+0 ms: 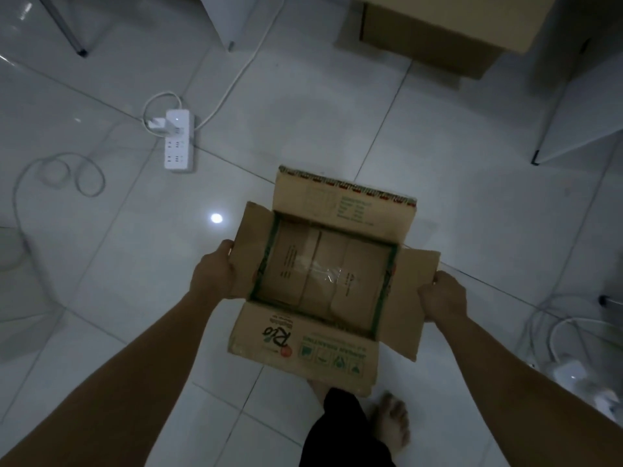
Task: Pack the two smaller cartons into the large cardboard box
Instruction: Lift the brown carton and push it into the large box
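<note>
Gripping the side flaps: left hand (215,273) closed on the left flap (247,244), fingers wrapped over its outer edge; right hand (441,294) closed on the right flap (416,298), thumb and fingers pinching its outer edge. Item held between them: large cardboard box (303,348), printed side facing the person, standing open on or just above the tiled floor (303,112); contact with the floor cannot be told. Far flap (344,203) stands up and away; near side hangs toward a bare foot (391,423). Contents: brown cardboard with a taped seam (323,274) fills the inside; whether this is one smaller carton, both, or the box's own bottom cannot be told in the dim light. Step judged: holding the box open, either checking the load or readying to fold the flaps. Next move likely calls for folding both side flaps inward evenly, or carrying the box level. Surroundings: power strip (178,143) with cable well to the left; another cardboard box (438,28) far ahead.
</note>
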